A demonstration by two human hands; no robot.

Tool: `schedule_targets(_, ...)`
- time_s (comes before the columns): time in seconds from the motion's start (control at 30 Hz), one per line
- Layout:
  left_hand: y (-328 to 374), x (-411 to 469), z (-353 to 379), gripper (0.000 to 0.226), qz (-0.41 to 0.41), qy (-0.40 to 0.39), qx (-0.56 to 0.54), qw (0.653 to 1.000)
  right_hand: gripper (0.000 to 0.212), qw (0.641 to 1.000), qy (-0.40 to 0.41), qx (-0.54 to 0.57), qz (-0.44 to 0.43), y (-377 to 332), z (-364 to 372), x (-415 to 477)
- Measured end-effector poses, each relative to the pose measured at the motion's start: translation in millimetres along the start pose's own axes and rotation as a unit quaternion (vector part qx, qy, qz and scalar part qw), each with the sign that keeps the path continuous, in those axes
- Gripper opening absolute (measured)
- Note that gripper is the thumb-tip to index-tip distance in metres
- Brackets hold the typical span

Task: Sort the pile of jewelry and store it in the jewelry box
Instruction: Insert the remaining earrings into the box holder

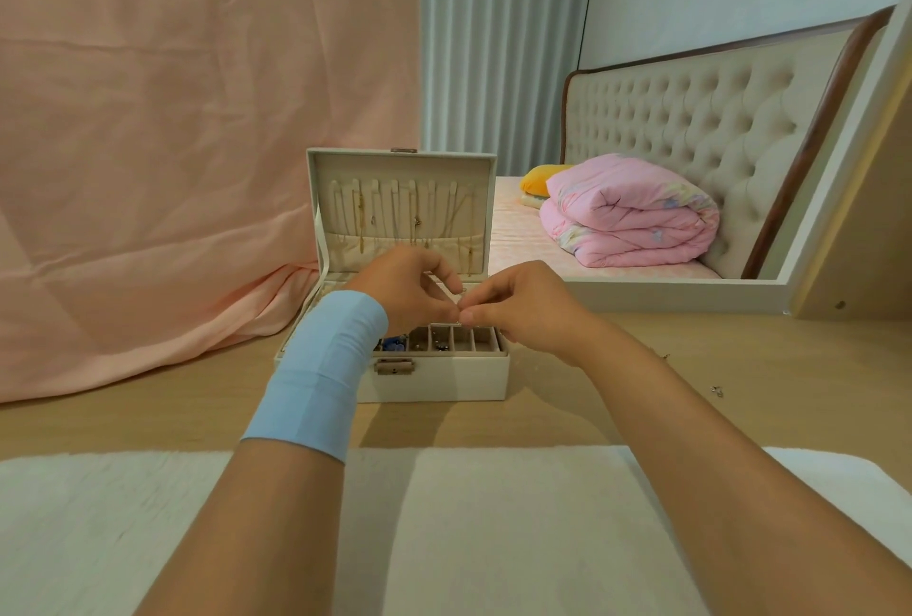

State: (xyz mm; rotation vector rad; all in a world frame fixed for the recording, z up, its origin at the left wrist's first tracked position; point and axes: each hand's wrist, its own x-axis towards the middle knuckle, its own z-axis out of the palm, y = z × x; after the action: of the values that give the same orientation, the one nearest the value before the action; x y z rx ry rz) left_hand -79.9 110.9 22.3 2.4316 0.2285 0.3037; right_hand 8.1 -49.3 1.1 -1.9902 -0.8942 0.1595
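Left hand (pixel 404 289) and right hand (pixel 518 314) fingertips pinched on a tiny piece (pixel 463 293) over the jewelry box (pixel 434 381). Best lowering straight into a near slot before letting go lol.

The left hand (pixel 405 290) and right hand (pixel 524 312) hide the middle of the jewelry box (pixel 437 381). Their pinched item (pixel 462 302) is too small to name.

Pale blue wristband (pixel 321 368), on left forearm
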Motion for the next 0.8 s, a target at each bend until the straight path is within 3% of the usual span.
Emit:
schedule_targets(0.23, -7.1, 2.4, -0.7, 0.014, 0.009, 0.006, 0.042, 0.999, 0.014, 0.995, -0.019, -0.094, -0.006, 7.5, 10.8, 2.9)
schedule_targets(0.37, -2.3, 3.8, 5.4, 0.010, 0.021, 0.013, 0.056, 0.998, 0.009, 0.997, -0.002, -0.075, -0.010, 7.4, 0.7, 1.0)
schedule_targets(0.6, 26.3, 2.4, 31.7, 0.007, 0.054, 0.030, 0.061, 0.996, 0.010, 0.995, 0.045, -0.083, 0.004, 26.6, -59.1, -19.2)
schedule_targets(0.8, 74.2, 9.0, 93.2, 0.012, 0.090, -0.028, 0.053, 0.994, 0.015, 0.980, 0.074, -0.167, 0.074, 72.5, -123.3, -47.1)
